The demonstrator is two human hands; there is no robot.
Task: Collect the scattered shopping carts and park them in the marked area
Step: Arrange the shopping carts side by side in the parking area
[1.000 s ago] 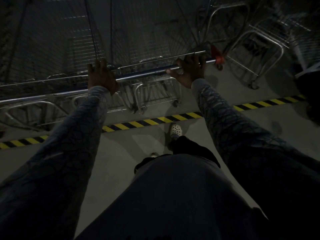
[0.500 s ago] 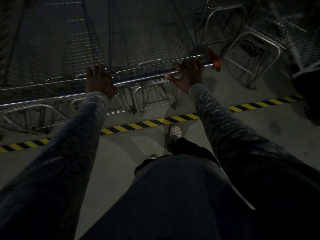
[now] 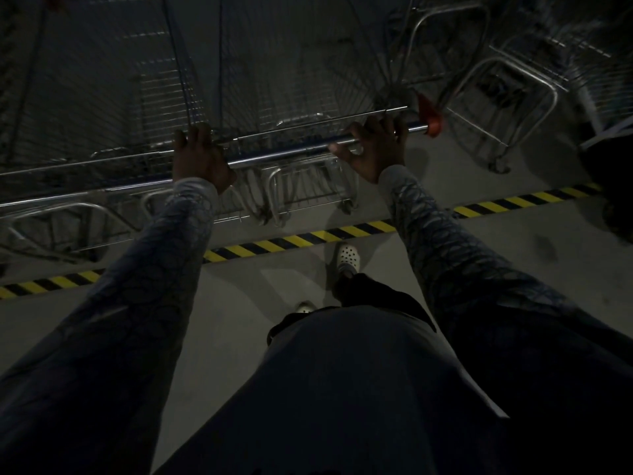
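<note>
A wire shopping cart (image 3: 274,80) stands in front of me in dim light, its chrome handle bar (image 3: 284,154) running across the view with a red end cap (image 3: 432,116) at the right. My left hand (image 3: 198,159) grips the bar left of the middle. My right hand (image 3: 373,149) grips it near the red cap. The cart's wheels sit beyond a yellow-and-black striped floor line (image 3: 308,238). Its basket reaches in among other parked carts.
Another cart (image 3: 61,207) stands close on the left, and a further cart frame (image 3: 507,97) on the right behind the line. My feet in white clogs (image 3: 347,258) are on the grey floor just short of the stripe. A dark object (image 3: 613,186) is at the right edge.
The cart and both hands have shifted slightly nearer and lower in view; my grip on the bar is unchanged.
</note>
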